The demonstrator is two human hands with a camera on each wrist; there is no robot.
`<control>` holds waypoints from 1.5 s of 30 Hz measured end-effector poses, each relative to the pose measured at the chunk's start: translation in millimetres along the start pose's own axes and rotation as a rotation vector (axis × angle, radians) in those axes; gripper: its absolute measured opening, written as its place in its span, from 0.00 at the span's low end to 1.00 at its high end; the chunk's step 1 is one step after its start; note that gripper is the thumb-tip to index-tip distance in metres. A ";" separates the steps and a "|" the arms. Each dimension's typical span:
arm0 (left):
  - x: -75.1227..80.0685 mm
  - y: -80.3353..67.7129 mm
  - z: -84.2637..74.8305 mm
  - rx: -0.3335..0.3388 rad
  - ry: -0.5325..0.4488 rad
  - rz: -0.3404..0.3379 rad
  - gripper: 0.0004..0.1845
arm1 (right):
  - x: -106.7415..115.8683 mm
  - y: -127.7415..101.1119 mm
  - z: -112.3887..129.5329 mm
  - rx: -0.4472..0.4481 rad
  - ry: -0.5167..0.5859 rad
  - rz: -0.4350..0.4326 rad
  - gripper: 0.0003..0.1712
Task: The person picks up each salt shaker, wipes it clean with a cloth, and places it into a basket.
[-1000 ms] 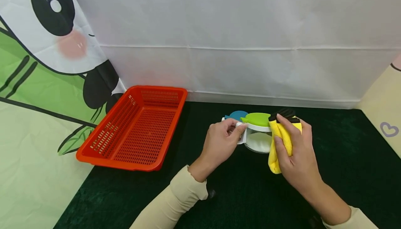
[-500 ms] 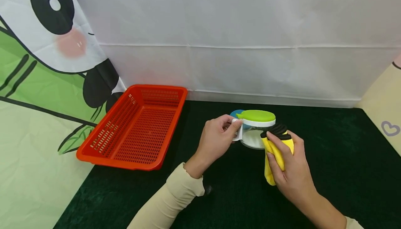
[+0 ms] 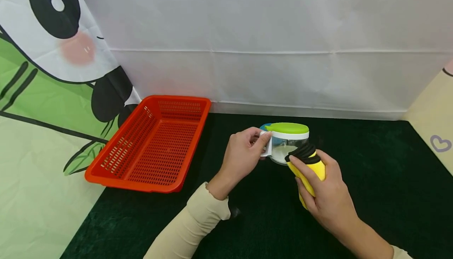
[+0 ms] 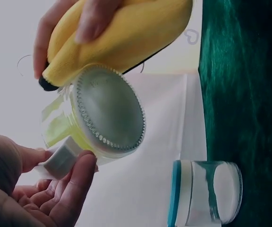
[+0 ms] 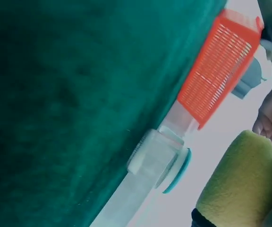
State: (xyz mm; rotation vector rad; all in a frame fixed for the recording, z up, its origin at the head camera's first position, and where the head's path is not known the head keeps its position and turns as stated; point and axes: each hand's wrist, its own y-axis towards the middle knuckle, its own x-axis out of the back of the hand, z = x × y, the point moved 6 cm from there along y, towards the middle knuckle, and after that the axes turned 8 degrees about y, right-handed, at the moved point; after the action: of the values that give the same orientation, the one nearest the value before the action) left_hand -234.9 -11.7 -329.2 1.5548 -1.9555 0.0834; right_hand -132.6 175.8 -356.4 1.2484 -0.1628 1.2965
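My left hand (image 3: 242,152) pinches the white handle (image 4: 60,161) of a clear jar (image 4: 110,111) with a green lid (image 3: 287,128). The jar is held up off the table, its ridged round base showing in the left wrist view. A folded yellow cloth (image 3: 308,172) with black edging is in the grip of my right hand (image 3: 329,196). It lies against the jar's lower right side, covering part of the glass. Behind stands a second clear jar (image 4: 202,194) with a blue lid, mostly hidden in the head view.
An orange-red slotted basket (image 3: 162,148) sits to the left on the dark green tabletop (image 3: 262,219). A white backdrop (image 3: 269,78) rises along the table's far edge, with printed panels at both sides.
My right hand has moved the cloth left and down, from the jar's right side to its lower front. The green-lidded jar has shifted slightly, now hiding more of the blue lid.
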 end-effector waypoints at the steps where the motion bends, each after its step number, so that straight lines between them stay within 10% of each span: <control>1: 0.4 -0.2 0.0 0.000 0.010 0.002 0.13 | -0.8 -1.0 0.7 0.020 -0.019 0.006 0.27; 11: -6.1 -2.8 -8.7 -0.084 0.115 0.015 0.13 | 19.1 26.1 3.4 0.125 -0.089 -0.044 0.36; 20: 4.7 -0.4 -12.3 -0.077 0.203 -0.042 0.14 | -4.3 3.7 16.6 0.280 -0.130 0.095 0.30; 29: -6.0 -3.5 -11.3 -0.100 0.246 0.031 0.15 | 15.0 31.1 11.1 0.213 -0.159 0.073 0.44; 40: 1.6 -2.4 -5.2 -0.079 0.277 0.010 0.15 | -12.4 -0.1 26.5 0.277 -0.227 0.261 0.54; 45: -0.3 -3.3 -4.3 -0.087 0.257 0.025 0.15 | 2.7 14.5 20.1 0.196 -0.186 0.202 0.48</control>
State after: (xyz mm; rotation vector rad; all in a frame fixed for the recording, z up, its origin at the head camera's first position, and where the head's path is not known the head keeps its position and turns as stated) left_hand -230.1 -10.6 -327.0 1.3899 -1.7541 0.1961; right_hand -132.3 159.2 -337.8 1.5527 -0.3071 1.3929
